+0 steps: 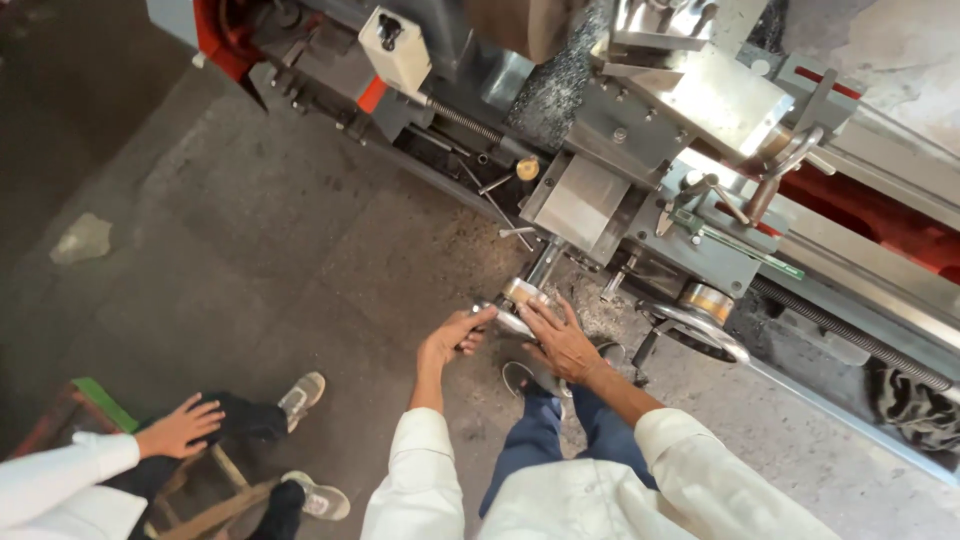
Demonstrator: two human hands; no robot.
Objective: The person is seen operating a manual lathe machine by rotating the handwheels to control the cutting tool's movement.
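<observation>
Here the grey lathe (640,170) fills the space above and to the right of both hands, its long bed running off to the right with red paint showing along its side; the concrete floor (250,230) spreads to the left of the hands, stained and dusted with metal swarf near the machine; to the right of the right hand sits a larger silver handwheel (700,325) on the carriage apron, close beside it but apart; above it a green-edged steel rule (745,245) lies on the carriage.

Both hands meet on a small cross-slide handle (520,305) with a brass-coloured dial, which sticks out from the machine toward the person; the left hand (455,335) has its fingers curled shut around the handle's left end; the right hand (560,340) lies over the handle's right side with fingers spread and pressing on it, not closed into a fist.

Below the hands a dark shoe (520,378) stands on the floor; well off to the left, a second person's hand (180,428) rests flat on a knee, that person sitting on a wooden stool (215,490) with grey sneakers (300,395) on the floor.
</observation>
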